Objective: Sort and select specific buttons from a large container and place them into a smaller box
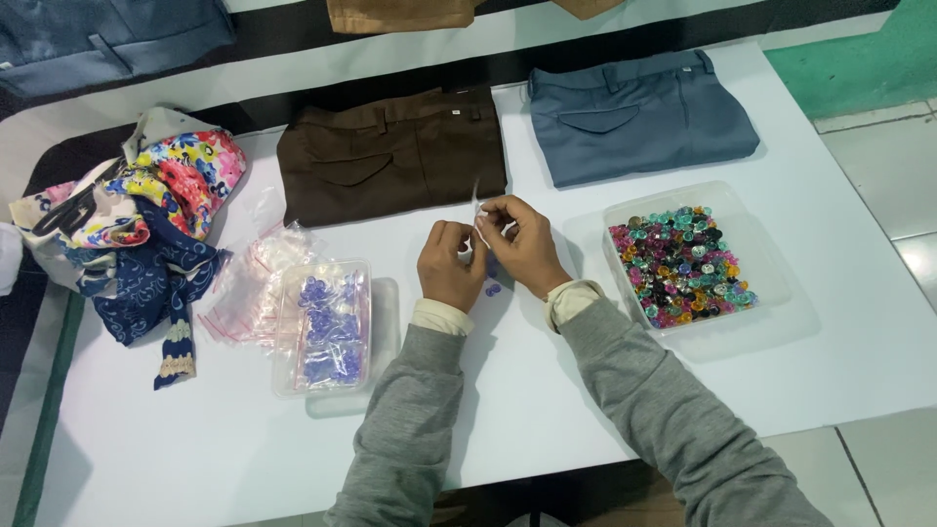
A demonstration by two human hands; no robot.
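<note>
**Small clear bag pinched between both hands, mid-desk**

My left hand [451, 265] and right hand [522, 246] meet over the middle of the white desk [547, 390], fingers curled in and pinching a small clear plastic bag [480, 217] between them; its top edge sticks up above my fingertips. A few purple buttons [493, 289] lie on the desk just under my hands.

To my left sits a clear tray of purple buttons [324, 327], and touching its far left side is a loose heap of little clear zip bags with red strips [256, 278]. Farther left lies a bundle of flowered and navy fabric [146, 229], with black scissors [66, 212] resting on it. To my right stands a clear tray of mixed coloured buttons [680, 265]. Beyond my hands lie folded brown trousers [390, 151] and, to their right, folded grey-blue trousers [639, 115]. Nothing stands between my hands and either tray.

My fingers cover most of the bag, so I cannot tell whether anything is inside it. More folded garments at the top edge, dark blue [112, 39] and tan [400, 14], are cut off by the frame.
</note>
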